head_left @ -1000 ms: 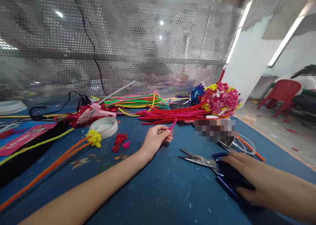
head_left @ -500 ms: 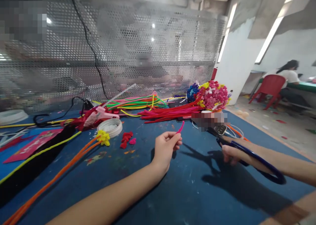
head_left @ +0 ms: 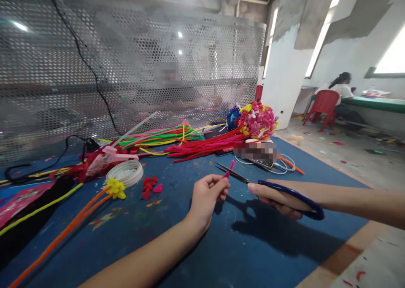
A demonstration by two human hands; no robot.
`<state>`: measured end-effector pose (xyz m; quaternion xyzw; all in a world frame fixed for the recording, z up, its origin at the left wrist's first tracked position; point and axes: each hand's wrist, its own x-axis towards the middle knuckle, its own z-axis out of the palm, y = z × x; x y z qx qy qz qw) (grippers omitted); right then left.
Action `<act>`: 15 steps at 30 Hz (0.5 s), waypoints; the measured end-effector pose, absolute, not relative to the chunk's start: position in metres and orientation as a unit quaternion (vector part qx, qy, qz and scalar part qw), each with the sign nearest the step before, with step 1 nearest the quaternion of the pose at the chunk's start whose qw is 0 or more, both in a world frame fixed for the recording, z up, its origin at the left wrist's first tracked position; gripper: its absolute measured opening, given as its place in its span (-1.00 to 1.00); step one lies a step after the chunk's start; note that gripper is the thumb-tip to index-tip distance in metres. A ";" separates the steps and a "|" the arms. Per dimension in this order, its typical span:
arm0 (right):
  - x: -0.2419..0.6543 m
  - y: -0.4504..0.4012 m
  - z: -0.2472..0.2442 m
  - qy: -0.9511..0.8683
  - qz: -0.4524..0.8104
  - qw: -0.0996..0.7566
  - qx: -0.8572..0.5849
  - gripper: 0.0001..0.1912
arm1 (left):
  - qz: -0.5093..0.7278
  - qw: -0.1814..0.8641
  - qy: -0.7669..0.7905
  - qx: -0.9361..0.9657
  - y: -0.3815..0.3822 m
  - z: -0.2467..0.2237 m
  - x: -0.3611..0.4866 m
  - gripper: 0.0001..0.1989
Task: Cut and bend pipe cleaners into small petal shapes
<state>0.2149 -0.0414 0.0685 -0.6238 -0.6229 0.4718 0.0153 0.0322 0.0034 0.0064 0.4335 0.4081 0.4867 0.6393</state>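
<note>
Between thumb and fingertips my left hand (head_left: 209, 195) pinches a short magenta pipe cleaner piece (head_left: 232, 166), its free end pointing up. My right hand (head_left: 278, 199) is closed on blue-handled scissors (head_left: 295, 195). The scissor blades point left and lie beside the magenta piece, close to my left fingertips. Several small red pieces (head_left: 148, 187) and one pink piece (head_left: 157, 188) lie on the blue table (head_left: 190, 262) left of my left hand. A yellow pipe cleaner flower (head_left: 116, 188) on orange stems rests further left.
Behind my hands lie red pipe cleaners (head_left: 202, 148), a pink flower ball (head_left: 258, 120), a phone with a white cable, and green bundles. A round white lid (head_left: 139, 176) and a pink tool (head_left: 110, 155) sit at left. A person (head_left: 343, 87) sits in the background.
The view has turned to the right. My right hand has brought the scissors left, so their blades are now beside the magenta piece in my left hand.
</note>
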 end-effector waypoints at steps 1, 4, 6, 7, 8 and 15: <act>0.214 -0.041 0.068 -0.620 0.475 0.016 -0.624 -0.36 | 0.490 0.639 0.409 0.430 0.004 0.006 0.032 -0.80; 0.213 -0.039 0.067 -0.619 0.478 0.012 -0.623 -0.34 | 0.498 0.636 0.406 0.428 0.005 0.006 0.032 -0.80; 0.213 -0.039 0.067 -0.612 0.481 0.005 -0.628 -0.33 | 0.499 0.632 0.402 0.435 0.005 0.005 0.032 -0.81; 0.213 -0.038 0.066 -0.612 0.481 0.002 -0.627 -0.33 | 0.499 0.630 0.401 0.439 0.005 0.005 0.032 -0.82; 0.212 -0.038 0.066 -0.617 0.477 0.003 -0.625 -0.33 | 0.499 0.629 0.401 0.441 0.006 0.005 0.032 -0.82; 0.207 -0.038 0.065 -0.605 0.513 0.027 -0.608 -0.31 | 0.497 0.639 0.401 0.429 0.006 0.005 0.031 -0.80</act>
